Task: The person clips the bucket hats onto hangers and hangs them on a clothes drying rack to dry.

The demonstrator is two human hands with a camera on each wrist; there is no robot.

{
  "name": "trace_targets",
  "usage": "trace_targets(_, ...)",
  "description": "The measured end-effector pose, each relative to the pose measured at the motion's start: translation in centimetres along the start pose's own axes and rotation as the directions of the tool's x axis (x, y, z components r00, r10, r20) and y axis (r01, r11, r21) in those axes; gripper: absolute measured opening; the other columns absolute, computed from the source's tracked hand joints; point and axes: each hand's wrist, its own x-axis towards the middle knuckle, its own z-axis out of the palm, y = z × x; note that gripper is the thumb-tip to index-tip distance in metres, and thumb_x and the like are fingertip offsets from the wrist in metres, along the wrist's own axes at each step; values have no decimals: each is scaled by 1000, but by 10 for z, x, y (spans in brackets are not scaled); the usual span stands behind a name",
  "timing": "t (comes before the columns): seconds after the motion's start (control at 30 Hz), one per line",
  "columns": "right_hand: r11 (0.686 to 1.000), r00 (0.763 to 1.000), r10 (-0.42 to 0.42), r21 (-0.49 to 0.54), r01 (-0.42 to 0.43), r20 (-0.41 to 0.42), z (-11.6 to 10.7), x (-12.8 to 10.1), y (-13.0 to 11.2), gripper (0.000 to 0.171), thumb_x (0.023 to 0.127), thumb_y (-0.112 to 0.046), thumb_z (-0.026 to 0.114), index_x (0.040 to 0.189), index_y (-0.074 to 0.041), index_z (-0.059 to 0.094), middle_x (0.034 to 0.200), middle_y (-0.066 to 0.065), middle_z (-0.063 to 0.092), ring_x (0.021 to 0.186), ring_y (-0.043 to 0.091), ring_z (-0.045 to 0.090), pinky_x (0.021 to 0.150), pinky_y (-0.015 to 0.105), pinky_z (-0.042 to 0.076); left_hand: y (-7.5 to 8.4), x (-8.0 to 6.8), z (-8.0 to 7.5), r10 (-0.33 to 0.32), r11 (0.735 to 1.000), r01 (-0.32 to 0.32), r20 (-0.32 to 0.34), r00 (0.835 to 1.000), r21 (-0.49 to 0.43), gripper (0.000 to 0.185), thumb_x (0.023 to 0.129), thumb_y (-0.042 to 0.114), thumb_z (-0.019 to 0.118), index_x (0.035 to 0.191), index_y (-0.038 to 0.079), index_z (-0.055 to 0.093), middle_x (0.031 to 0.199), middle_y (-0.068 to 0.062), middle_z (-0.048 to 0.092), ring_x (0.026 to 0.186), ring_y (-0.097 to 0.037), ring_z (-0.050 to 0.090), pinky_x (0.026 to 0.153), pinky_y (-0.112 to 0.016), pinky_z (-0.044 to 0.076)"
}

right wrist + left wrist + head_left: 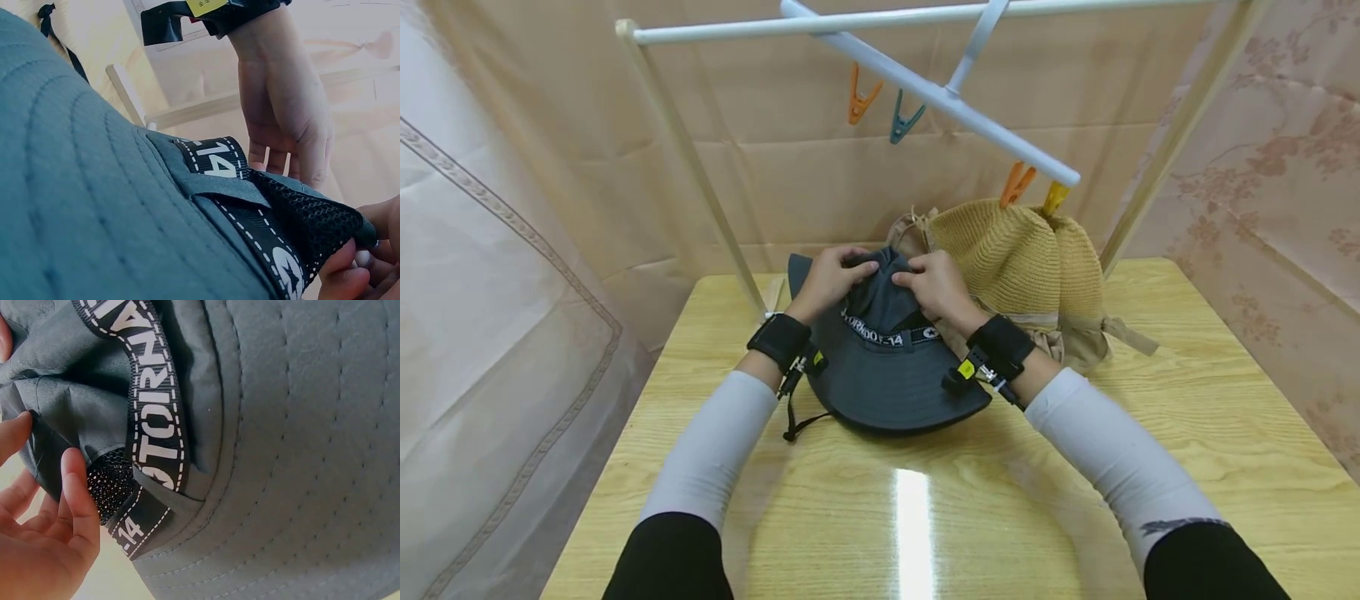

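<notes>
A: What is the largest thing in the scene?

B: A pale wooden table (1187, 433), with a drying rack (917, 87) of white bars standing at its far edge. Orange and teal pegs (862, 96) hang from the slanting bar.

A: And the thing in hand?

B: A dark grey bucket hat (891, 379) lying on the table near the middle of its far half, brim toward the person. The brim is wide and stitched in concentric rows; the crown is soft and crumpled. A black chin cord (796, 417) trails off the brim's left side onto the wood.

A: What lies beside it?

B: A tan woven straw hat (1022, 258), just right of and behind the grey one, clipped to the bar by an orange and a yellow peg.

A: How do the hands stand?

B: The left hand (831, 279) grasps the crown's left side, fingers curled into the fabric. The right hand (936, 287) pinches the crown's right side, where a black mesh panel (312, 222) shows in the right wrist view.

A: Any writing?

B: A black band (153, 419) with white dashed edging circles the crown. White capitals read "TOURNA", partly cut off, and a folded end reads "14" (130, 529).
</notes>
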Motion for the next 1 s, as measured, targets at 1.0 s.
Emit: trace_targets(1.0,988,995,94,125,-92,-16,-16,14,-23,19,93,-20,67,100,-5,76,65,3,61,37,8,46,40,22,38,25,10,-25,28,1000,-28,-56,998,-8,37,97,23,61,128,3,63,131,-15,62,119,-30,61,99,-41,49)
